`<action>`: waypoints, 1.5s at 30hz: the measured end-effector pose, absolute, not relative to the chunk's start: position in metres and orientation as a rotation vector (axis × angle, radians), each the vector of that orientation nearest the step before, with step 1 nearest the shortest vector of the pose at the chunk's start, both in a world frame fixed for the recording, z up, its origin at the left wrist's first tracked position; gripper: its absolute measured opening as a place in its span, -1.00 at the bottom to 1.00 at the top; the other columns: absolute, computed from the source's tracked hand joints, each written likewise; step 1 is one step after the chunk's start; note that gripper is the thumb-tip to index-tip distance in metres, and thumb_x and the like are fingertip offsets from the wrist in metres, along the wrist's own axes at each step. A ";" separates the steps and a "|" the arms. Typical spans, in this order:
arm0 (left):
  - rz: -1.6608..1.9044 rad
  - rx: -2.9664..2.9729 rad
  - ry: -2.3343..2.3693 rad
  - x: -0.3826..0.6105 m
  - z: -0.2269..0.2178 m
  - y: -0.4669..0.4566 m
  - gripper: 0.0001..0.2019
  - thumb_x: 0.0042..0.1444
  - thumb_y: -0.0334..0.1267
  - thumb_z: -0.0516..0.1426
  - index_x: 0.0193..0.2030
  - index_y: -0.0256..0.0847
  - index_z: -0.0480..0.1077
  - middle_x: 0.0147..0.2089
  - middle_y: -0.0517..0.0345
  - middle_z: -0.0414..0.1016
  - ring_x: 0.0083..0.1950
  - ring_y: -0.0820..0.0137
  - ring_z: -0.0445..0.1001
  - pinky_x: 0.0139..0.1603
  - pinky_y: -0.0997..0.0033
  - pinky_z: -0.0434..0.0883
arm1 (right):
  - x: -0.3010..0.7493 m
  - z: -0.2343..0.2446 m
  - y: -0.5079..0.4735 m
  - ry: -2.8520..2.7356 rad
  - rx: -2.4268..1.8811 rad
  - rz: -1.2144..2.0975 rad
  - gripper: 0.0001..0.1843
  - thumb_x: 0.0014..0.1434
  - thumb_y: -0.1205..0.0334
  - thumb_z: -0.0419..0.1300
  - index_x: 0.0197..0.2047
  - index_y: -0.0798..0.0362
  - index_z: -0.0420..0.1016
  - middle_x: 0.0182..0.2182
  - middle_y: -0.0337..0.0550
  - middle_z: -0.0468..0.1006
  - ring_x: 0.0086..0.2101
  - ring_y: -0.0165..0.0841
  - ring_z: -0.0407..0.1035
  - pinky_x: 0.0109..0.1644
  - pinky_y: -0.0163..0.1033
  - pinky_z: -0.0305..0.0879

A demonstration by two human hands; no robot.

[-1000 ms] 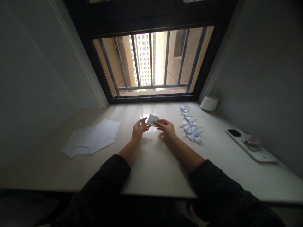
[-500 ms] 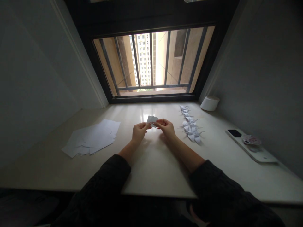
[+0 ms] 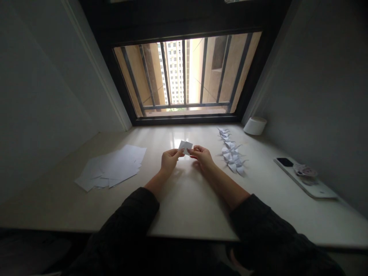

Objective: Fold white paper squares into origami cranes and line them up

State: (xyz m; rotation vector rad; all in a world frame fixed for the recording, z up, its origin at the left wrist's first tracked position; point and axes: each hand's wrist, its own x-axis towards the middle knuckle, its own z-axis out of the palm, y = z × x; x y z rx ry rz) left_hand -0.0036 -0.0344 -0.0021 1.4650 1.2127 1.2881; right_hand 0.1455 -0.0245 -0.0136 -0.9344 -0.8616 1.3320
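Between my two hands is a small folded piece of white paper (image 3: 186,145), held up just above the pale counter. My left hand (image 3: 169,159) pinches its left lower edge between thumb and fingers. My right hand (image 3: 202,155) grips the right lower edge, the thumb lying on the near face. Right of my hands stand several folded white paper cranes (image 3: 230,155) in a rough line running toward the window. On the left lies a loose, overlapping stack of white paper sheets (image 3: 115,166).
The counter (image 3: 189,214) ends at a front edge near my body. A white cylindrical object (image 3: 255,125) is by the right wall. A white phone (image 3: 319,189) with a round pink-and-white grip lies at the right. A barred window (image 3: 186,76) is ahead.
My right thumb and fingers have shifted slightly on the folded paper, showing a little more of its right side. The cranes, sheets and phone stay put.
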 end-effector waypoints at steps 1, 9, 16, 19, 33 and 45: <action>1.274 1.442 1.215 -0.004 -0.002 -0.034 -0.61 -0.05 0.06 0.18 -0.32 -0.28 0.54 -0.37 -0.02 0.58 -0.24 0.26 0.53 -0.38 0.45 0.31 | 0.146 -0.014 -0.024 -0.864 -0.930 1.353 -0.55 -0.41 0.10 0.45 -0.54 0.04 0.27 -0.59 -0.31 0.48 -0.50 -0.42 0.39 -0.38 -0.31 0.26; 1.192 1.444 1.257 -0.006 -0.004 -0.032 -0.61 -0.05 0.06 0.18 -0.31 -0.28 0.54 -0.36 -0.04 0.58 -0.23 0.24 0.54 -0.39 0.44 0.31 | 0.145 -0.019 -0.023 -0.928 -0.947 1.241 -0.55 -0.33 0.05 0.42 -0.49 0.02 0.25 -0.62 -0.32 0.47 -0.53 -0.42 0.38 -0.40 -0.31 0.25; 1.293 1.739 1.525 -0.011 0.001 -0.036 -0.72 -0.02 0.02 0.17 -0.39 -0.13 0.55 -0.39 0.14 0.58 -0.31 0.32 0.50 -0.39 0.47 0.27 | 0.148 -0.021 -0.020 -1.141 -1.017 0.979 -0.34 -0.26 0.02 0.40 -0.06 -0.02 0.34 -0.50 -0.33 0.46 -0.49 -0.42 0.36 -0.37 -0.29 0.28; 1.250 1.845 1.614 -0.012 0.006 -0.040 -0.73 0.00 0.03 0.16 -0.36 -0.07 0.56 -0.36 0.15 0.58 -0.29 0.31 0.50 -0.38 0.45 0.24 | 0.148 -0.017 -0.023 -1.215 -1.040 0.931 -0.39 -0.20 0.00 0.37 -0.05 0.00 0.40 -0.65 -0.42 0.32 -0.59 -0.46 0.25 -0.46 -0.32 0.21; 1.277 1.901 1.561 -0.013 0.004 -0.035 -0.62 -0.02 -0.07 0.23 -0.01 0.06 0.44 -0.27 0.25 0.59 -0.32 0.41 0.52 -0.29 0.45 0.37 | 0.147 -0.019 -0.021 -1.186 -0.816 1.127 -0.74 -0.22 0.17 0.40 -0.38 0.02 0.54 -0.44 -0.19 0.60 -0.37 -0.30 0.48 -0.16 -0.18 0.38; 1.385 1.986 1.386 -0.013 0.009 -0.037 -0.71 -0.02 -0.19 0.24 -0.10 0.04 0.51 -0.17 0.15 0.58 -0.30 0.31 0.54 -0.26 0.36 0.43 | 0.150 -0.015 -0.021 -1.220 -0.830 1.096 -0.75 -0.26 0.12 0.40 -0.45 0.00 0.52 -0.45 -0.21 0.60 -0.35 -0.27 0.49 -0.14 -0.13 0.38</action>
